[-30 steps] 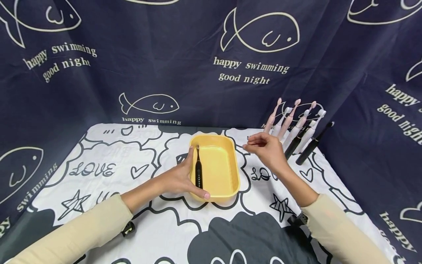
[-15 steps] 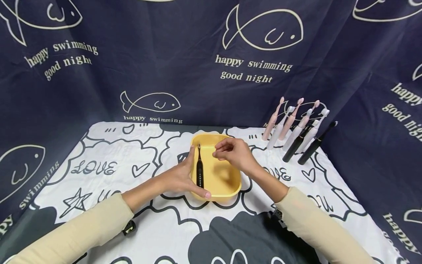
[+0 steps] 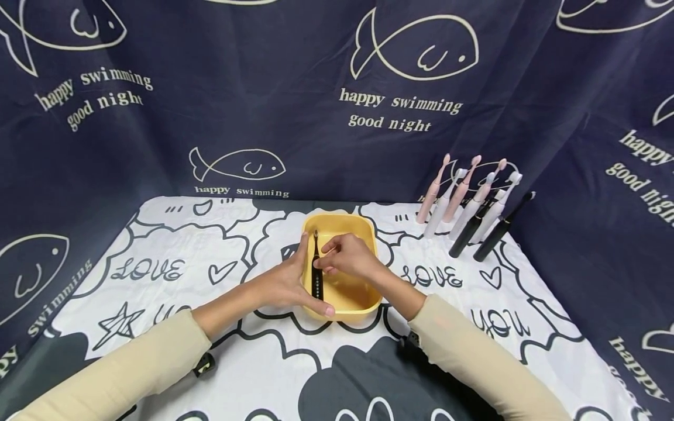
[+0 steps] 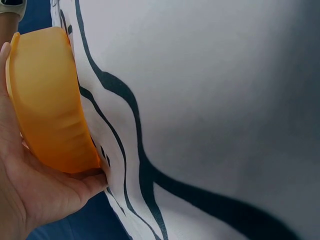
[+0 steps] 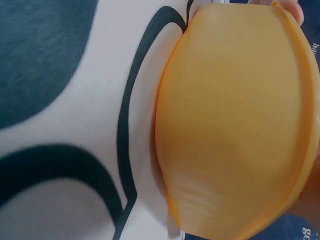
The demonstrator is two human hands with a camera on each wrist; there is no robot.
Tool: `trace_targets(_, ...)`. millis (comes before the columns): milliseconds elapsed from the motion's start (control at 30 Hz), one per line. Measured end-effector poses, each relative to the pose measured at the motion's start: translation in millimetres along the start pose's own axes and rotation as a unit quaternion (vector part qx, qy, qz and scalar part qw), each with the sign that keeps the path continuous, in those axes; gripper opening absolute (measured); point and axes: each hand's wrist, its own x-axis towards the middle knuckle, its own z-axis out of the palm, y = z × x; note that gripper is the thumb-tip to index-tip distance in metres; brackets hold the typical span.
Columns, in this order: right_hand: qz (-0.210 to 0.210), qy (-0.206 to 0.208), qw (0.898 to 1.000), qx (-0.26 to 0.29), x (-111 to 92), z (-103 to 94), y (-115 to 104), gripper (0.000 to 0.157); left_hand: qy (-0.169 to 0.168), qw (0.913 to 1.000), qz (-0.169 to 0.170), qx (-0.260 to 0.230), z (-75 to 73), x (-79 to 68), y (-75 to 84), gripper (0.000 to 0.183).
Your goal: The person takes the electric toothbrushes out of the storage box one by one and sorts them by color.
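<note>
A black electric toothbrush (image 3: 317,280) lies lengthwise along the left side of a yellow plastic tray (image 3: 347,316), its head toward the far end. My left hand (image 3: 281,285) holds the tray at its near left corner, thumb over the near rim and fingers along the left wall. Inside the tray, my right hand (image 3: 350,255) has bent fingers at the upper part of the toothbrush handle; whether they pinch it cannot be made out. The left wrist view shows my left hand (image 4: 45,195) around the tray (image 4: 47,95). In the right wrist view, the tray wall (image 5: 225,115) hides the right fingers.
Several upright electric toothbrushes stand at the back right of the table: pink ones (image 3: 430,199), white ones (image 3: 441,210) and black ones (image 3: 492,242). A patterned white cloth (image 3: 158,245) covers the table. Dark blue fabric (image 3: 295,99) hangs behind and at the sides.
My right hand has moved left from beside the standing toothbrushes, over the tray's right rim, and down to the black toothbrush. My left hand, the tray and the toothbrush in it stay put.
</note>
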Motion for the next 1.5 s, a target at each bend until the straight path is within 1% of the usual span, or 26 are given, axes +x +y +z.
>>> trace_targets(67,0.012,-0.011,1.000,-0.008,2.3,2.5,-0.2,0.032,0.000,1.0000,0.001,0.003,0.3,-0.2,-0.6,0.181)
trace_targets(167,0.026,-0.027,0.999,-0.013,4.8,6.4,0.6,0.024,-0.003,1.0000,-0.007,0.006,0.4,-0.5,-0.9,0.181)
trace_targets(267,0.026,-0.033,0.999,-0.009,6.2,10.4,1.5,0.027,-0.005,0.9998,-0.015,0.011,0.2,-0.7,-0.5,0.181)
trace_targets(400,0.018,-0.027,0.999,-0.012,7.3,15.3,0.2,0.033,-0.006,0.9998,-0.016,0.014,-0.3,-0.5,0.7,0.180)
trace_targets(533,0.018,-0.032,0.999,-0.017,7.4,15.0,-1.3,0.030,-0.005,0.9999,-0.009,0.010,-0.5,-0.1,1.9,0.180)
trace_targets(633,0.026,-0.040,0.999,0.005,5.5,9.4,-1.4,0.020,-0.002,1.0000,-0.005,0.003,-0.6,0.2,2.2,0.180)
trace_targets(700,0.031,-0.042,0.998,0.024,3.5,4.1,-0.5,0.017,-0.001,1.0000,-0.002,-0.004,-0.5,0.2,2.5,0.181)
trace_targets(833,0.041,-0.033,0.997,0.062,-1.9,-7.3,1.2,0.028,-0.001,0.9999,0.003,-0.016,-0.1,-0.2,1.5,0.183)
trace_targets(933,0.037,-0.021,0.994,0.099,-6.7,-16.1,1.3,0.031,-0.002,0.9999,0.001,-0.017,0.4,0.4,-0.3,0.184)
trace_targets(1067,-0.002,-0.006,0.990,0.141,-12.4,-27.2,1.6,0.032,-0.004,0.9997,-0.005,-0.025,0.4,1.3,-2.0,0.185)
trace_targets(1133,-0.026,0.005,0.987,0.158,-15.1,-32.7,2.0,0.033,-0.004,0.9994,0.000,-0.034,0.5,1.3,-2.1,0.185)
trace_targets(1300,-0.072,0.038,0.980,0.183,-24.5,-49.3,2.2,0.038,-0.004,0.9990,0.003,-0.045,0.9,0.3,-2.6,0.183)
trace_targets(1500,-0.113,0.102,0.964,0.218,-35.1,-73.6,4.8,0.047,0.002,0.9993,0.005,-0.037,0.9,0.8,-4.0,0.184)
